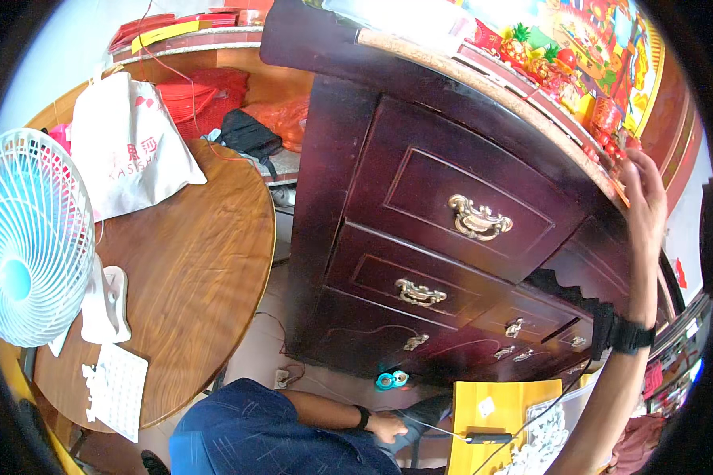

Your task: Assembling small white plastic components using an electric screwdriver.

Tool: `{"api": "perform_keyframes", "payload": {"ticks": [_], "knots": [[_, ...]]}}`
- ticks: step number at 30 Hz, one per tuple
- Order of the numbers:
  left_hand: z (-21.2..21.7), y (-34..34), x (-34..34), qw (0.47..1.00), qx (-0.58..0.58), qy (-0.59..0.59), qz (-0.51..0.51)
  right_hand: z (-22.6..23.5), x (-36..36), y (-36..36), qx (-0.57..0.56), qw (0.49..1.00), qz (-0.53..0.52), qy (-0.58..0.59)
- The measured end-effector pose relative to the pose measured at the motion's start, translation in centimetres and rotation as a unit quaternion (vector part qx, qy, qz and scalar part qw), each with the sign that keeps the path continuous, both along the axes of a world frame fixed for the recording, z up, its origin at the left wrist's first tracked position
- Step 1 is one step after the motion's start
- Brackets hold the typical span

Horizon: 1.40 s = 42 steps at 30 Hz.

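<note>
Ornaments in red (606,141) are set along the top of the dark cabinet (444,146), near its right end. Right hand (646,190) is raised to them, presumably because the top stands high; whether anything is grasped cannot be told. Left hand (390,428) is rested on dark trousers (432,412), perhaps for support; its grip cannot be made out.

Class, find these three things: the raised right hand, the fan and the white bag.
Right hand (648,192): head view, middle of the hand.
Fan (38,237): head view, front grille.
White bag (128,141): head view, front side.
</note>
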<state>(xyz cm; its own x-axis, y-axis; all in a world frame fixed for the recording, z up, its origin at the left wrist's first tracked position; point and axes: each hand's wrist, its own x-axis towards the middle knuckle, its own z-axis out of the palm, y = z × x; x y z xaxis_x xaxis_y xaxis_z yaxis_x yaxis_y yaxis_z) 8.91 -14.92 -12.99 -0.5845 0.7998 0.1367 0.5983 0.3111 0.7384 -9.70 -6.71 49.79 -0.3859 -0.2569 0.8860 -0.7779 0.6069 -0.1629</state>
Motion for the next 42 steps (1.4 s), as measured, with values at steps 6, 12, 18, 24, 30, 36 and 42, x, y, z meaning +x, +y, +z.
{"api": "perform_keyframes", "payload": {"ticks": [6,12,18,24,30,36,42], "knots": [[0.5,-0.3,-1.4,0.998,-0.042,-0.039,-0.029,-5.1,4.7,7.2,-0.127,0.991,0.010,-0.051],[0.3,0.9,-2.2,0.989,-0.135,-0.011,-0.060,-15.0,11.1,12.8,-0.150,0.951,0.090,-0.256],[1.8,-0.2,-3.4,0.996,-0.061,-0.031,-0.061,-31.7,14.1,12.1,-0.411,0.783,0.109,-0.453],[12.8,0.2,-4.0,0.980,0.172,0.037,0.094,-41.6,16.9,15.7,-0.383,0.710,0.165,-0.567],[18.0,2.7,-1.5,0.895,0.230,0.371,0.089,-41.1,20.7,8.8,-0.534,0.531,0.342,-0.562],[19.3,2.7,-2.0,0.944,0.202,0.256,0.044,-40.9,23.0,6.6,-0.599,0.474,0.351,-0.541],[22.3,4.6,-1.4,0.955,0.211,0.098,0.183,-37.6,25.2,3.3,-0.590,0.516,0.390,-0.483]]}}
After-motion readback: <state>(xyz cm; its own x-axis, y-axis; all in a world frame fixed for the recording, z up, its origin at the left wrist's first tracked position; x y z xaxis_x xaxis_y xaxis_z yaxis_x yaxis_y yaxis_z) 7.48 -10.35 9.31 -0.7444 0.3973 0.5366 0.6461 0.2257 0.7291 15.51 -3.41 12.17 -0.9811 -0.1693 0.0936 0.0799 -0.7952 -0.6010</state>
